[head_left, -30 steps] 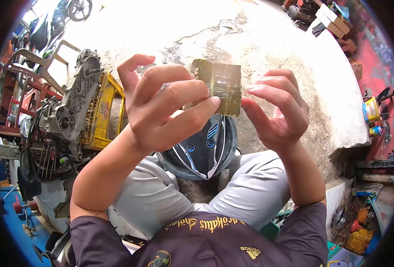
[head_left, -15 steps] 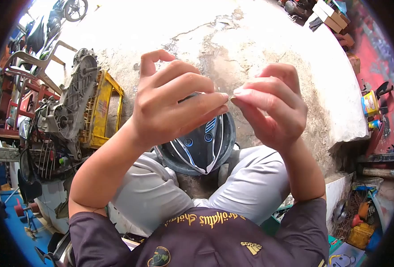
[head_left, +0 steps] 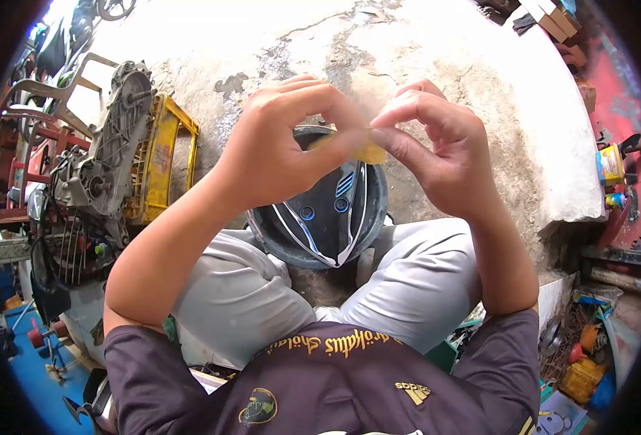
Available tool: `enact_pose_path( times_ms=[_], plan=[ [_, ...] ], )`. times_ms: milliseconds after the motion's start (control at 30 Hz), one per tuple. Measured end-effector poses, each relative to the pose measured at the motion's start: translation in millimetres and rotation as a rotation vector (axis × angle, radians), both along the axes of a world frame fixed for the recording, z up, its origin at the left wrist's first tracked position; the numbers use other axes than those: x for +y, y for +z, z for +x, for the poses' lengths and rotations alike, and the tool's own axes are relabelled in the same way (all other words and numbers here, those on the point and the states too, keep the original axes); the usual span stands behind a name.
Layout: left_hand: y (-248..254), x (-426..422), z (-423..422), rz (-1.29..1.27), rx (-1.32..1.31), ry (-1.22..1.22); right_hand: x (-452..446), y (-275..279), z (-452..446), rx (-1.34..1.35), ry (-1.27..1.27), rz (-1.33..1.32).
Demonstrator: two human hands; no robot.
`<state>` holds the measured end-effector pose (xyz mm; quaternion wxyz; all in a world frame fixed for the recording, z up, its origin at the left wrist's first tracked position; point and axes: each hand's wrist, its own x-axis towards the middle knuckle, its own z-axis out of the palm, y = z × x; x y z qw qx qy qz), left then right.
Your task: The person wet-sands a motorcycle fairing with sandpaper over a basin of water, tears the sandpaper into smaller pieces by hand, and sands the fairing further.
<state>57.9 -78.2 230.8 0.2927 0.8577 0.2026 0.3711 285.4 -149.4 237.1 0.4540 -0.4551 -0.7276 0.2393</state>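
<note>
Glossy, see-through yellow piece [head_left: 374, 154] clamped in left hand [head_left: 284, 141], mostly hidden behind fingers. Right hand [head_left: 447, 148]: thumb and forefinger pinched together at piece's edge; grip on it unclear. Below hands, smooth black panel [head_left: 320, 199], white-blue stripes, in round dark tub [head_left: 375, 230]. Earlier, piece showed broad, ribbed, olive-brown; right hand apart from it.

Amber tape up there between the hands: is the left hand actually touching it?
Touching. The head view shows the left hand's thumb lying right across the amber tape, with no gap along that edge.
</note>
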Motion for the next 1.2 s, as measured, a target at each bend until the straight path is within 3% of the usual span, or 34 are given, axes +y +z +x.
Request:
enact_pose_path(
  times_ms=[333,767,1000,1133,1200],
  plan=[
    [4.3,-12.1,3.6,-0.237,-0.051,-0.020,-2.1,-0.1,-2.9,0.164,0.009,-0.061],
    [-5.8,-23.4,17.5,-0.279,-0.288,0.074,-2.3,-0.3,-11.4,0.220,-0.032,0.153],
    [1.3,-32.7,21.1,-0.443,-0.356,0.102,-1.1,2.4,-17.7,0.216,-0.057,0.246],
    [0.8,-17.0,16.1,-0.300,-0.292,0.113,-1.6,5.7,-10.2,0.188,-0.074,0.107],
    [8.2,-11.0,8.6,-0.057,-0.003,0.057,-2.9,8.8,-5.0,-0.039,-0.073,0.042]
  ],
)
